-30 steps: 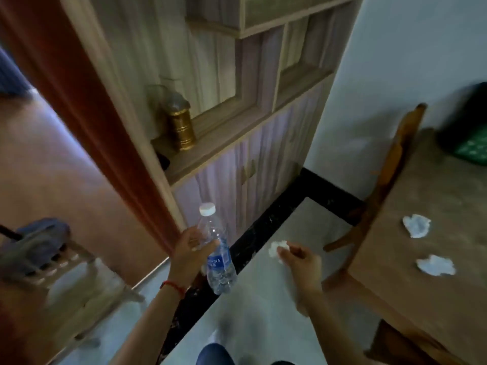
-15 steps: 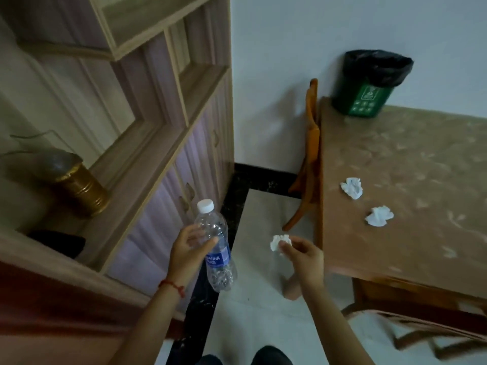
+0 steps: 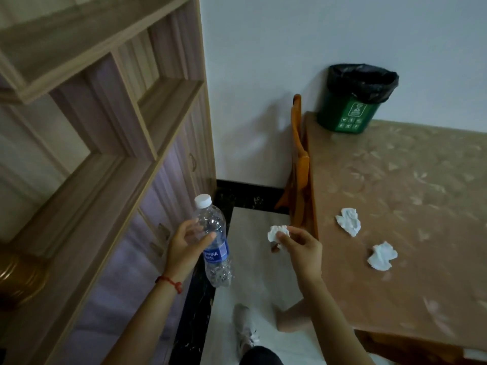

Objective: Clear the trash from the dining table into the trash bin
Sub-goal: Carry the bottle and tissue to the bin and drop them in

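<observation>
My left hand [image 3: 185, 246] grips an empty clear plastic bottle [image 3: 214, 241] with a white cap and blue label, held upright over the floor. My right hand [image 3: 300, 246] pinches a crumpled white tissue [image 3: 275, 233] just left of the table's edge. Two more crumpled tissues lie on the brown dining table [image 3: 408, 206]: one [image 3: 349, 224] farther back, one [image 3: 382, 256] nearer me. A green trash bin [image 3: 353, 104] with a black liner stands on the table's far left corner against the wall.
A wooden shelf cabinet [image 3: 118, 154] fills the left side, with a brass pot [image 3: 21, 277] on its ledge. An orange wooden chair [image 3: 299, 164] is tucked against the table's left side. My shoe [image 3: 246, 330] is on the pale floor tiles between cabinet and table.
The view has swung right, from the doorway and cabinet toward the table and bin. Both hands keep hold of the bottle and tissue and stay in front of me.
</observation>
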### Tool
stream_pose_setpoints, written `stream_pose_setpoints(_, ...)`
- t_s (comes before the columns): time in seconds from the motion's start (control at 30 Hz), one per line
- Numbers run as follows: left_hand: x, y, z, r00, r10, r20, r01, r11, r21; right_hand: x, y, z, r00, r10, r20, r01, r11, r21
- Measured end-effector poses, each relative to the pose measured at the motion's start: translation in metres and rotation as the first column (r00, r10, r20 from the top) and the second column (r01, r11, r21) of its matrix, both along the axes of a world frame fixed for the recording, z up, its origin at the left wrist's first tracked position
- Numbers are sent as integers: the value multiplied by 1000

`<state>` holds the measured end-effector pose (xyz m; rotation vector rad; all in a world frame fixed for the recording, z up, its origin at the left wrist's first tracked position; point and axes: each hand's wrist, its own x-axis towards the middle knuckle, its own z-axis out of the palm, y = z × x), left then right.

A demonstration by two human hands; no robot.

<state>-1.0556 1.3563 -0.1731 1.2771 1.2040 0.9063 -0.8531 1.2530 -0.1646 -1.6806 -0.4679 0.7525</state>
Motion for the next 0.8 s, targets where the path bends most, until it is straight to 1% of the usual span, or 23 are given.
stream_pose_setpoints(0.2, 49, 76, 19, 999, 30, 35, -30, 1000, -1, 53, 76, 21, 999, 35, 17, -35, 998, 50)
stream_pose_setpoints(0.43, 97, 164, 34, 1000, 21, 14, -22, 997, 76, 98, 157, 36, 1000, 11, 11, -12, 997, 76)
stream_pose_setpoints(0.57, 124, 220, 39, 999, -25, 34, 22, 996, 87, 122, 207, 36, 999, -51, -5, 51, 994, 92)
stream_pose_setpoints(0.7, 154, 283, 43, 994, -94, 59, 89, 992, 95, 146, 258, 37, 996, -79, -27, 81, 991, 104)
stream_pose_setpoints(0.8, 175, 331, 51, 984, -159, 85, 151, 984, 93, 164, 295, 45, 994, -109, 9, 107, 986, 128)
